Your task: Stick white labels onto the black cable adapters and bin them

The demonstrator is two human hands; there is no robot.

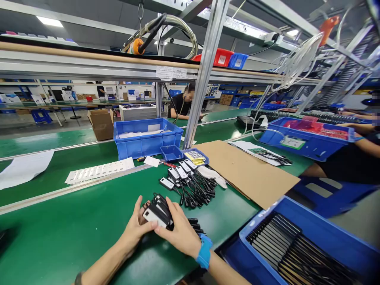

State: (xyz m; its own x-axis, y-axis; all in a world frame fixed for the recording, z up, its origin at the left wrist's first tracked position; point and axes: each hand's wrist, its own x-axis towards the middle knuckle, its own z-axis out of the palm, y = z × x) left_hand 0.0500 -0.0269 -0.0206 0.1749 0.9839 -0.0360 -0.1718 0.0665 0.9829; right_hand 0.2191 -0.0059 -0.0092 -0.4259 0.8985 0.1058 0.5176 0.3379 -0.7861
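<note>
Your left hand [135, 227] and right hand [181, 233] are both closed around one bundle [157, 211] of small black units with white faces, low on the green bench [74, 229]. Your left thumb and fingers pinch its near-left end; your right fingers [173, 209] lie over the top and wrap its far side. The cords [196, 225] from that bundle trail out past your right palm, toward the wristband [204, 251].

Just beyond your fingertips sits a second group: the same units laid out in a row [178, 174], faces up, cords bunched together and running to the right. That reads as the sorted or finished share. It looks roughly the size of what you hold, so I judge you about midway through this batch.

To the right of your right hand, past the bench edge, a blue bin [311, 253] holds many more black cords, apparently stock not yet handled. So plenty seems left overall.

Farther beyond the row, well off from your fingers, are a small tray [171, 152], a tray with a yellow sheet [196, 157], a white glove [212, 174] and a cardboard sheet [246, 170]. A label strip [99, 171] lies up and left of your left hand, across the rail. Whether labels still need applying I cannot tell.
</note>
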